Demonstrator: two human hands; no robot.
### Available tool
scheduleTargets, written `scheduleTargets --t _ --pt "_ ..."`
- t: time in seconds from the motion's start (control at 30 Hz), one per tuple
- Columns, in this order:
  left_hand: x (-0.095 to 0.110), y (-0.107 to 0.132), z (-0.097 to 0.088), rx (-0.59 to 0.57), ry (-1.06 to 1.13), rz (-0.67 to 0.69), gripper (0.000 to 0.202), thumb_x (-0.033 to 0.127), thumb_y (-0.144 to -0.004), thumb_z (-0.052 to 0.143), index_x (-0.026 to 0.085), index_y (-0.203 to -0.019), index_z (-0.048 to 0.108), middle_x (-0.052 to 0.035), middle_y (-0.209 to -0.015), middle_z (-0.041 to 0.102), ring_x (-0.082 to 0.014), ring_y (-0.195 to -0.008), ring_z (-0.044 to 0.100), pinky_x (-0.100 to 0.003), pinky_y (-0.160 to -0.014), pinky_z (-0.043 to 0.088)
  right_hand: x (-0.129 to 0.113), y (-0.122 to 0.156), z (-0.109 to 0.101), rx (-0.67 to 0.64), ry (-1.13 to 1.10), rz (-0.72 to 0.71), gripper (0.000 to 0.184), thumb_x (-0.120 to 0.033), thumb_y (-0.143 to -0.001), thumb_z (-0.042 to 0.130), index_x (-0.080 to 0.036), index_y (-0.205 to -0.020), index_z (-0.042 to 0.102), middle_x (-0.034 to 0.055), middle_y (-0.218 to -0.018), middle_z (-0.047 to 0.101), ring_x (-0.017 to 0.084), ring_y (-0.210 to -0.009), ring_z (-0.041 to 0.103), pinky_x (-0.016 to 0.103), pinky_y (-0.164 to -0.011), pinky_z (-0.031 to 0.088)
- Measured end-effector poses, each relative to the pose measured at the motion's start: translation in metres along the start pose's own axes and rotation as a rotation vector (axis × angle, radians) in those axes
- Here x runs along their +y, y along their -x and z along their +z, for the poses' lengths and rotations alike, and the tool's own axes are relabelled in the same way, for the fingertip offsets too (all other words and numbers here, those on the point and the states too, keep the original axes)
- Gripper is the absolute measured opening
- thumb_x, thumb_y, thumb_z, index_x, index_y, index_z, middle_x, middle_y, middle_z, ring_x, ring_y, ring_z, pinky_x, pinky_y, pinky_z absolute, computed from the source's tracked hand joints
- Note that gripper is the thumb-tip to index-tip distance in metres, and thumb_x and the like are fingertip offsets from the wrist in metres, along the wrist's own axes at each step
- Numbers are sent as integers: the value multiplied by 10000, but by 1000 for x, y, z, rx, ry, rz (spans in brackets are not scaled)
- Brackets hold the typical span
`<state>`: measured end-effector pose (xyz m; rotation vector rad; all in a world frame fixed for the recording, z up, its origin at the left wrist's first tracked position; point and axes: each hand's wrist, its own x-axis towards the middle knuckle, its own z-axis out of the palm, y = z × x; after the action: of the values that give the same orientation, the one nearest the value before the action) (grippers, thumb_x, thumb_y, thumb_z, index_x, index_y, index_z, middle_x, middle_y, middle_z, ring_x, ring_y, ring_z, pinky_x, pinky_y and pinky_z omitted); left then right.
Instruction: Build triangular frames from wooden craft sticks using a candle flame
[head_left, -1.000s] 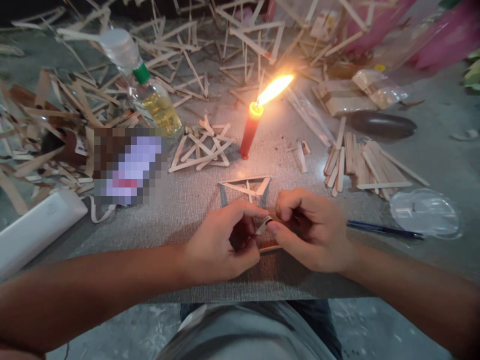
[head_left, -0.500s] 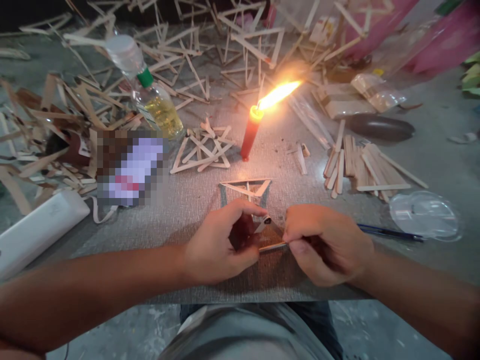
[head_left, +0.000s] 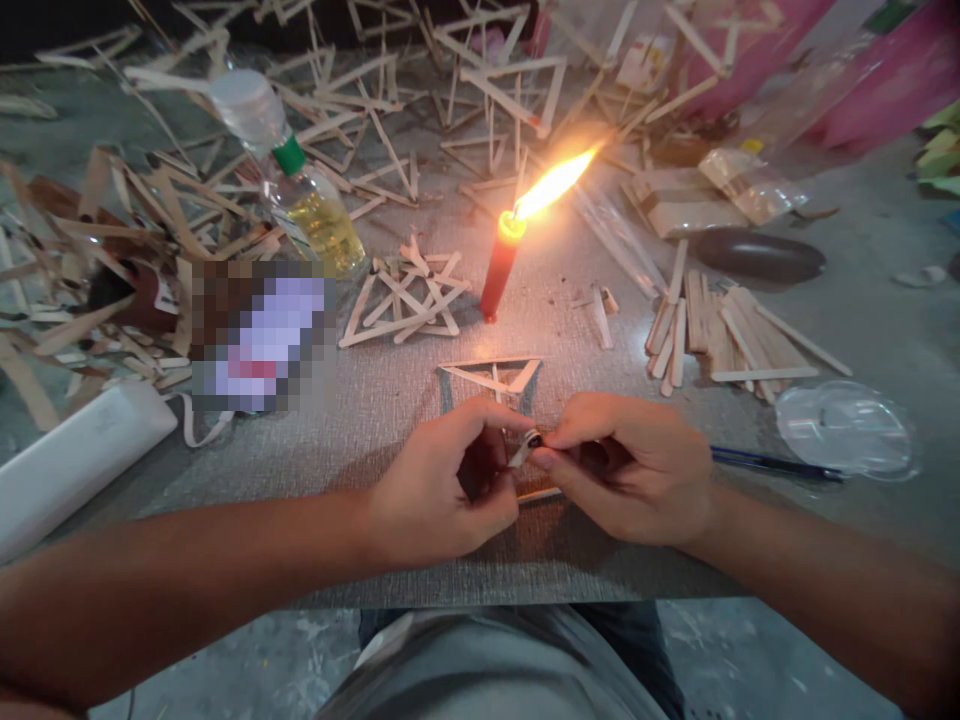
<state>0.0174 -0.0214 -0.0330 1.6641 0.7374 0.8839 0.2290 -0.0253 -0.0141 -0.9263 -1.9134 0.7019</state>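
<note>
My left hand [head_left: 439, 485] is closed, pinching a small pale piece with a dark tip [head_left: 525, 447], perhaps a short wooden stick. My right hand [head_left: 626, 465] is closed too, its thumb and forefinger pinching the same piece at the tip. Under both hands lies a flat wooden stick [head_left: 538, 494] on the grey mat [head_left: 360, 420]. Just beyond the hands lies a triangle of glued sticks [head_left: 491, 375]. A red candle [head_left: 499, 265] burns behind it, its flame leaning right.
A star of sticks [head_left: 405, 295] lies left of the candle. A plastic bottle with yellow liquid [head_left: 300, 185] and many stick frames [head_left: 487, 90] lie behind. Loose sticks [head_left: 720, 330], a clear lid [head_left: 847, 430], a blue pen [head_left: 772, 465] and a white tube [head_left: 75, 465] surround the mat.
Half a second ago my right hand had drawn back to the right along the flat stick. It has now returned left and pinches the small piece again with the left hand.
</note>
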Motion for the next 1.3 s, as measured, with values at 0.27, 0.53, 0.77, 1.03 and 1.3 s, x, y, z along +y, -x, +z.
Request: scheduleTargets --t 0.27,0.53,0.77,1.03,1.3 --pt "-2 -1 -1 9 37 -7 447 15 -805 666 239 -1176 557 54 -793 568 -60 -600 549 -150 -534 449 -2 0 -1 -44 -236 275 237 -249 -905 743 -214 -763 556 -58 -621 493 78 -514 414 227 -445 320" --pt "-3 -1 -1 12 0 30 481 -3 -788 652 235 -1196 557 49 -798 576 -59 -610 558 -144 -543 446 -7 -1 1 19 -243 402 104 -256 -896 745 -221 -958 668 -36 -665 591 97 -533 495 231 -446 374" --pt "-2 -1 -2 -7 12 15 432 19 -813 647 230 -1176 543 59 -763 547 -61 -581 526 -144 -512 426 -6 -5 1 -19 -109 338 82 -244 -931 714 -191 -868 716 2 -695 696 99 -550 567 230 -469 432" --pt "-1 0 -2 -6 28 -16 443 17 -809 653 224 -1189 559 47 -793 554 -62 -606 538 -151 -531 439 -6 3 -2 30 91 -42 172 -153 -937 643 -221 -1093 664 5 -761 684 122 -629 618 242 -524 466" --pt "-1 0 -1 6 30 -21 450 22 -812 651 223 -1205 564 41 -794 573 -72 -631 560 -160 -556 451 -10 2 -3 61 161 -98 210 -95 -897 673 -227 -1058 650 -9 -715 658 111 -576 592 230 -471 441"
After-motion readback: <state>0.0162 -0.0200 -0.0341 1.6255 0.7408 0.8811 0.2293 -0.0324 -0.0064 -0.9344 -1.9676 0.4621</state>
